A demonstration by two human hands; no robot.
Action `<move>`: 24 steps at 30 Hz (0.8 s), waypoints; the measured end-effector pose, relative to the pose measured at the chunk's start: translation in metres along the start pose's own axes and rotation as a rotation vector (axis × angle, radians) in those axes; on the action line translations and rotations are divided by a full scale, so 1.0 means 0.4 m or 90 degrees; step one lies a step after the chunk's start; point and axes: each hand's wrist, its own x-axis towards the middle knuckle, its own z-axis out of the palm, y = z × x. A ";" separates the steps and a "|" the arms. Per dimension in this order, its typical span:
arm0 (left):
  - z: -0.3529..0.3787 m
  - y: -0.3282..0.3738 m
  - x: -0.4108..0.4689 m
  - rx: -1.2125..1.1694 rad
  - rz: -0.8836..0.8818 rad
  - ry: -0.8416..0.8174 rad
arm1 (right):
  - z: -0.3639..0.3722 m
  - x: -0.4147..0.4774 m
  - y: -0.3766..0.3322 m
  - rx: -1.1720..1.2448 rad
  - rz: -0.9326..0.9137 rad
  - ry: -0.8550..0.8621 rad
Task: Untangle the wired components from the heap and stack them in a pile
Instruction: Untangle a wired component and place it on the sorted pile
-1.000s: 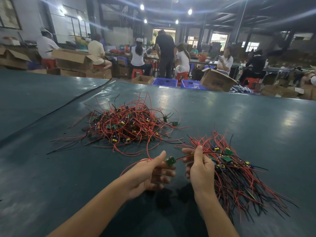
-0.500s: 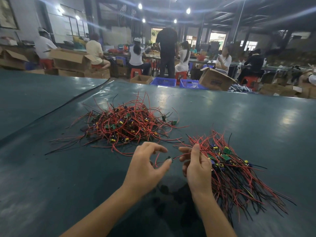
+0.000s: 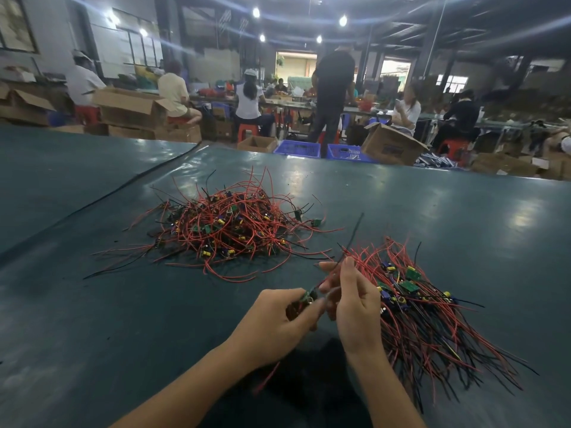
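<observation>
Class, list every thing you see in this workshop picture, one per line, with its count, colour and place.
tangled heap: one, red and black wires, table centre-left
sorted pile: one, red and black wires, table right
held component: one, green board, between both hands
table: one, dark green, foreground
cardboard boxes: several, brown, beyond table
crates: two, blue, beyond table's far edge
stools: several, red, background
workers: several, background benches
left hand: grips the component
right hand: pinches its wires

two hands, left hand (image 3: 272,325) and right hand (image 3: 355,307), one wired component (image 3: 307,296) between them, one tangled heap (image 3: 228,227), one stacked pile (image 3: 417,304), two blue crates (image 3: 296,148) (image 3: 349,152) past the bench (image 3: 463,211) far edge
</observation>
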 end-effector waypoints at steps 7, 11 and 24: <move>0.001 0.015 0.020 -0.311 -0.168 0.069 | 0.004 -0.002 0.006 -0.101 0.001 -0.035; -0.005 0.022 0.022 -0.339 -0.187 0.113 | 0.006 -0.006 0.012 -0.127 0.025 -0.068; -0.015 0.008 0.020 -0.304 -0.167 0.134 | 0.010 -0.010 0.012 -0.187 0.040 -0.115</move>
